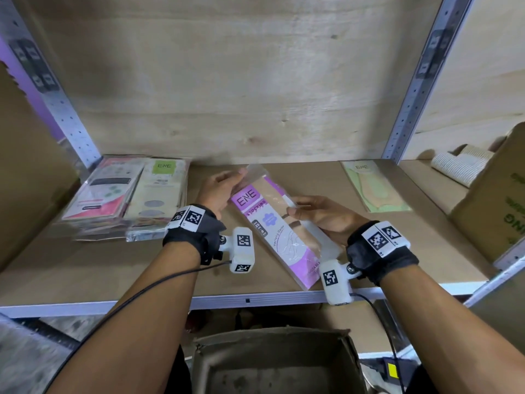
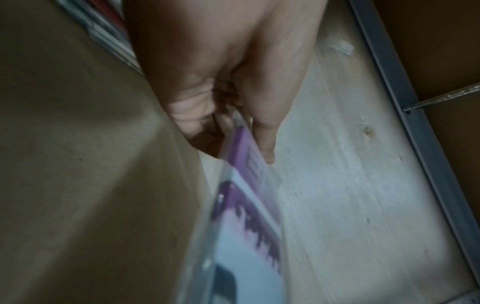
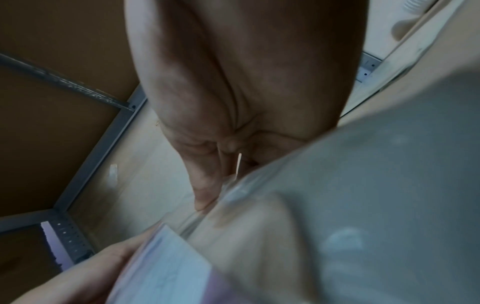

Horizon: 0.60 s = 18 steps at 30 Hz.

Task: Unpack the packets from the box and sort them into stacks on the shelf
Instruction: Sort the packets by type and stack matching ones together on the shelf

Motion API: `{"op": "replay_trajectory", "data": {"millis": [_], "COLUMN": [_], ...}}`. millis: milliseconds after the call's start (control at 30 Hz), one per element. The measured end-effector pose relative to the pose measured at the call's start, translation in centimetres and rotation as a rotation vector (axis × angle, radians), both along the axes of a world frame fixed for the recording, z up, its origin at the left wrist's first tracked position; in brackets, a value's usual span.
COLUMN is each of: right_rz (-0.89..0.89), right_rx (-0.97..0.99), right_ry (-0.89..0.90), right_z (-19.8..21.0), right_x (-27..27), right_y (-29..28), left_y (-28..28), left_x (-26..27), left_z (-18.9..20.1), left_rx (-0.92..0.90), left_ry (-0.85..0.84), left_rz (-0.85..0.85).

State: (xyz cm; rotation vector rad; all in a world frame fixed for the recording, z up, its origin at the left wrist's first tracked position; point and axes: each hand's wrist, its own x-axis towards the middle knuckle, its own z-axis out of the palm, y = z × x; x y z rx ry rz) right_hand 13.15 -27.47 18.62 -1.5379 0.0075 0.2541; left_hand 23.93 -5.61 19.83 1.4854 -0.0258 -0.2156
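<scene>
Both hands hold one purple stocking packet [image 1: 277,234] above the shelf [image 1: 326,294]: left hand [image 1: 220,191] pinches its top, right hand [image 1: 321,216] grips its edge; sorting is underway; next, probably start a purple stack between the left stacks [image 1: 125,197] and the green packet [image 1: 375,189].

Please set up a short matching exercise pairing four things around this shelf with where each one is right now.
Things:
1. purple ENE stocking packet
2. pale green ENE insole packet
3. stacks of flat packets
4. open brown cardboard box

Places:
A. below the shelf's front edge
B. left end of the shelf
C. held in both hands
D. lying alone, right of the hands

Pairs: 1-C, 2-D, 3-B, 4-A
</scene>
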Motion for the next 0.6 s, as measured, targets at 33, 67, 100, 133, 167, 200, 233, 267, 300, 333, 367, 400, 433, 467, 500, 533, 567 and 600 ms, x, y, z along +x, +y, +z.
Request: {"op": "replay_trajectory", "data": {"millis": [33, 67, 100, 133, 167, 200, 233, 267, 300, 333, 367, 400, 433, 467, 500, 533, 567, 600], "right_rz": [0.007, 0.013, 0.014, 0.012, 0.011, 0.013, 0.015, 0.015, 0.012, 0.007, 0.000, -0.007, -0.014, -0.023, -0.035, -0.046, -0.057, -0.066], "right_rx": [-0.008, -0.010, -0.015, -0.026, -0.043, -0.062, -0.080, -0.094, -0.107, -0.125, -0.146, -0.168, -0.186, -0.199, -0.209, -0.218, -0.224, -0.226], "right_ry": [-0.001, -0.003, -0.008, -0.018, -0.038, -0.061, -0.082, -0.097, -0.109, -0.123, -0.137, -0.149, -0.157, -0.160, -0.160, -0.158, -0.155, -0.154], "right_z": [0.0, 0.0, 0.0, 0.0, 0.1, 0.1, 0.2, 0.3, 0.3, 0.3, 0.3, 0.4, 0.5, 0.6, 0.7, 0.8, 0.9, 1.0], "right_x": [0.0, 0.0, 0.0, 0.0, 0.1, 0.1, 0.2, 0.2, 0.2, 0.2, 0.2, 0.2, 0.1, 0.1, 0.0, 0.0, 0.0, -0.1], "right_y": [0.0, 0.0, 0.0, -0.1, -0.1, -0.2, -0.3, -0.2, -0.2, -0.2, -0.2, -0.2, -0.2, -0.2, -0.4, -0.5, -0.7, -0.8], "left_y": [0.2, 0.4, 0.6, 0.6, 0.6, 0.5, 0.4, 0.3, 0.3, 0.3, 0.5, 0.6, 0.7, 0.8, 0.8, 0.9, 0.9, 0.9], "left_x": [0.0, 0.1, 0.1, 0.1, 0.1, 0.0, -0.1, 0.0, 0.0, 0.0, 0.1, 0.1, 0.0, 0.0, -0.1, -0.2, -0.4, -0.6], "left_z": [0.0, 0.0, 0.0, 0.0, 0.2, 0.2, 0.2, 0.2, 0.2, 0.1, 0.2, 0.2, 0.2, 0.3, 0.4, 0.5, 0.7, 0.8], "left_rx": [-0.007, -0.017, -0.019, -0.010, 0.013, 0.046, 0.084, 0.122, 0.155, 0.186, 0.215, 0.244, 0.275, 0.306, 0.334, 0.356, 0.366, 0.354], "left_ry": [0.003, 0.007, 0.015, 0.024, 0.033, 0.035, 0.028, 0.013, 0.001, -0.006, -0.009, -0.012, -0.016, -0.022, -0.020, -0.011, 0.005, 0.023], "left_rz": [-0.004, -0.006, -0.006, -0.002, 0.003, 0.009, 0.015, 0.023, 0.031, 0.041, 0.050, 0.060, 0.066, 0.065, 0.056, 0.037, 0.010, -0.021]}}
